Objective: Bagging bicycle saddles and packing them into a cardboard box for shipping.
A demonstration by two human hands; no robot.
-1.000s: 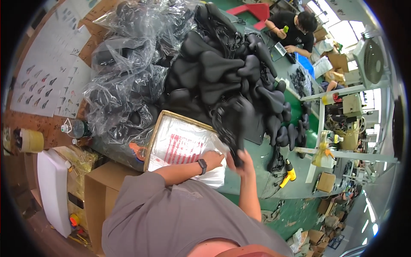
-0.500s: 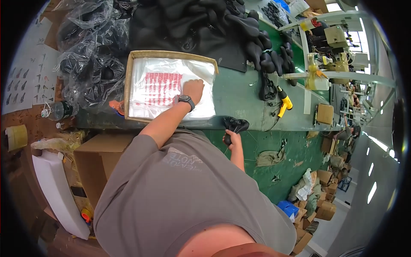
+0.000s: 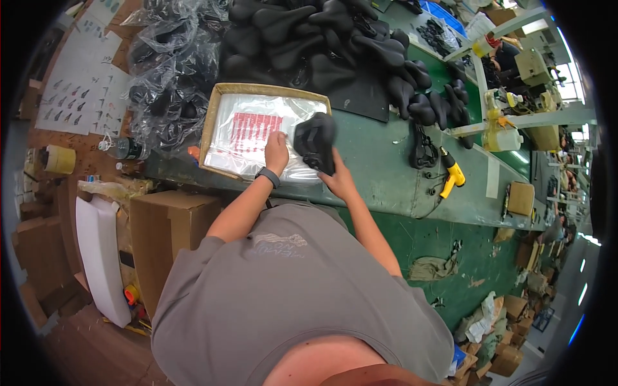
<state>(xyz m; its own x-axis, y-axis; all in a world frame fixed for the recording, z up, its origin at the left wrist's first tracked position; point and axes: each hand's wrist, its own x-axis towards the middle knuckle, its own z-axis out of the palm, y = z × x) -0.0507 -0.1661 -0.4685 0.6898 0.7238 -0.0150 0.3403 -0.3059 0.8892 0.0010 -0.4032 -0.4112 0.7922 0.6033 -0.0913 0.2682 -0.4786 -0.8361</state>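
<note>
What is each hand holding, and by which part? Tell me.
The right hand holds a black bicycle saddle by its near, lower end. The left hand holds nothing; it presses flat on the clear plastic bags in the shallow tray.

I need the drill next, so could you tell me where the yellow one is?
In the head view, the yellow drill lies on the green workbench, right of the person's right hand.

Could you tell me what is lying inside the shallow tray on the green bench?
The shallow tray holds clear plastic bags with red print. The left hand presses on them; the right hand holds a black saddle over its edge. The tray's bottom is covered.
</note>
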